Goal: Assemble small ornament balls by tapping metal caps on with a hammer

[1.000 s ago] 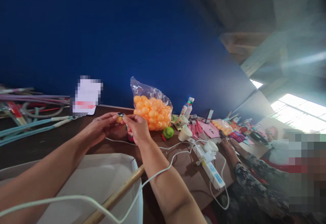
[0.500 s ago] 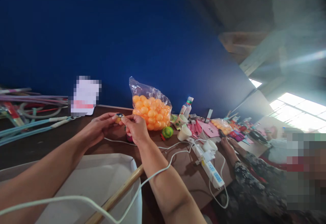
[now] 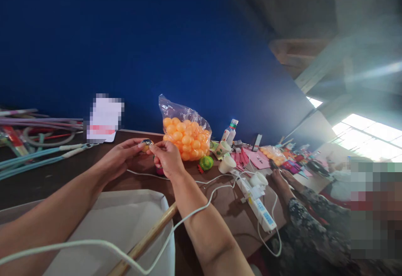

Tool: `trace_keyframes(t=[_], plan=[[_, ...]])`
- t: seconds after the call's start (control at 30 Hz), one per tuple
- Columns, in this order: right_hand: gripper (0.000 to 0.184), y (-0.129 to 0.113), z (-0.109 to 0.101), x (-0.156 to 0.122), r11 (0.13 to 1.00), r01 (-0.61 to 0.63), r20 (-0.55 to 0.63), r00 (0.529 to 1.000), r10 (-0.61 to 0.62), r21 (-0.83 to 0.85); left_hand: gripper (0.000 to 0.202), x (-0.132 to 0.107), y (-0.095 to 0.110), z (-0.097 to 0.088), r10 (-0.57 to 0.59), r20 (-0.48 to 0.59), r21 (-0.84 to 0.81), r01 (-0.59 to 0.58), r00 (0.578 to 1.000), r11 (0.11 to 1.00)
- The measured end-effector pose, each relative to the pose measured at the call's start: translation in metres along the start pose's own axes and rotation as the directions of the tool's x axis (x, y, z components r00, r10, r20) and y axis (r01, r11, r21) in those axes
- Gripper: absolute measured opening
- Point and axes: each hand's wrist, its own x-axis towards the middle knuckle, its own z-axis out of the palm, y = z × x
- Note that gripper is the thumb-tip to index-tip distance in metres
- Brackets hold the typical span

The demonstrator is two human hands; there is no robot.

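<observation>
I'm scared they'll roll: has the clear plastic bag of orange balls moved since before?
No: the bag sits in the same spot on the flat brown table.

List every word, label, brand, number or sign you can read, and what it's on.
No text can be read.
Bottle: label too small and blurred.
Power strip: any markings too small.
Pale panel with red band: pixelated, unreadable.
Shiny piece between left hand and right hand: no lettering visible.

Small rounded piece (image 3: 146, 142), glossy-topped, between left hand (image 3: 123, 157) and right hand (image 3: 169, 157).
</observation>
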Motion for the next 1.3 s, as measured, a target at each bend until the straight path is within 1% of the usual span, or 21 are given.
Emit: trace_keyframes(t=[0.07,0.17,0.23,0.27,0.3,0.33,0.37,0.4,0.43,0.47,0.5,0.57,0.63,0.7,0.77,0.83,0.9,1.0,1.07,1.17,1.3], plan=[[0.036,-0.009,-0.004,-0.003,0.999,0.018,0.019,1.000,-0.017,-0.041,0.031,0.001,0.000,0.000,-0.002,-0.003,-0.012,0.002,1.000,1.000],[0.032,-0.036,-0.012,-0.023,0.967,0.102,0.092,0.992,-0.083,-0.233,0.022,0.000,0.001,0.001,-0.012,-0.031,-0.051,0.010,0.999,0.999],[0.024,-0.059,-0.014,-0.047,0.889,0.225,0.250,0.959,-0.130,-0.400,0.017,-0.001,0.003,0.004,-0.020,-0.057,-0.082,0.016,0.998,0.997],[0.020,-0.069,-0.012,-0.060,0.818,0.321,0.377,0.916,-0.139,-0.477,0.015,-0.002,0.005,0.005,-0.028,-0.068,-0.092,0.022,0.997,0.996],[0.016,-0.076,-0.009,-0.074,0.718,0.440,0.518,0.845,-0.128,-0.540,0.013,-0.002,0.006,0.006,-0.035,-0.079,-0.098,0.027,0.996,0.995],[0.013,-0.079,-0.005,-0.086,0.603,0.569,0.684,0.728,-0.055,-0.558,0.011,-0.003,0.007,0.006,-0.041,-0.088,-0.101,0.032,0.995,0.994],[0.013,-0.079,0.000,-0.096,0.487,0.684,0.801,0.596,0.055,-0.543,0.010,-0.003,0.008,0.006,-0.043,-0.100,-0.104,0.033,0.994,0.994],[0.020,-0.075,0.006,-0.105,0.358,0.772,0.851,0.493,0.184,-0.525,0.010,-0.003,0.008,0.006,-0.043,-0.108,-0.106,0.031,0.993,0.994],[0.026,-0.068,0.011,-0.111,0.219,0.826,0.838,0.442,0.320,-0.519,0.011,-0.003,0.008,0.005,-0.040,-0.111,-0.109,0.028,0.993,0.994],[0.029,-0.058,0.015,-0.115,0.099,0.850,0.794,0.434,0.425,-0.518,0.012,-0.003,0.008,0.004,-0.035,-0.109,-0.113,0.023,0.993,0.993],[0.026,-0.048,0.017,-0.118,0.025,0.869,0.776,0.428,0.463,-0.494,0.014,-0.003,0.008,0.004,-0.034,-0.101,-0.117,0.022,0.994,0.993],[0.019,-0.028,0.015,-0.120,-0.043,0.872,0.739,0.439,0.511,-0.488,0.015,-0.003,0.009,0.003,-0.034,-0.091,-0.123,0.022,0.995,0.992],[0.016,-0.015,0.007,-0.121,-0.014,0.877,0.761,0.425,0.490,-0.480,0.013,-0.003,0.009,0.003,-0.037,-0.092,-0.125,0.025,0.995,0.992],[0.014,-0.011,-0.002,-0.122,0.001,0.889,0.810,0.416,0.414,-0.457,0.013,-0.003,0.009,0.003,-0.040,-0.104,-0.128,0.026,0.994,0.991],[0.016,-0.015,-0.009,-0.122,-0.016,0.891,0.850,0.438,0.294,-0.454,0.013,-0.003,0.008,0.003,-0.042,-0.123,-0.133,0.025,0.992,0.991],[0.020,-0.023,-0.014,-0.122,-0.033,0.868,0.854,0.494,0.163,-0.496,0.014,-0.002,0.008,0.001,-0.032,-0.141,-0.141,0.012,0.989,0.990],[0.023,-0.031,-0.017,-0.119,-0.001,0.804,0.804,0.594,0.037,-0.594,0.016,0.000,0.007,-0.001,-0.013,-0.149,-0.149,-0.009,0.989,0.989],[0.024,-0.034,-0.020,-0.109,0.164,0.626,0.609,0.780,-0.143,-0.763,0.016,0.002,0.004,-0.005,0.007,-0.138,-0.153,-0.028,0.990,0.988],[0.021,-0.031,-0.023,-0.101,0.262,0.512,0.463,0.857,-0.228,-0.818,0.015,0.004,0.003,-0.007,0.001,-0.127,-0.146,-0.020,0.992,0.989],[0.023,-0.023,-0.030,-0.090,0.342,0.420,0.320,0.895,-0.311,-0.840,0.015,0.004,0.003,-0.006,-0.004,-0.139,-0.142,-0.016,0.990,0.990],[0.023,-0.015,-0.038,-0.081,0.404,0.389,0.245,0.899,-0.363,-0.828,0.015,0.002,0.005,-0.003,-0.018,-0.183,-0.160,-0.012,0.983,0.987]])
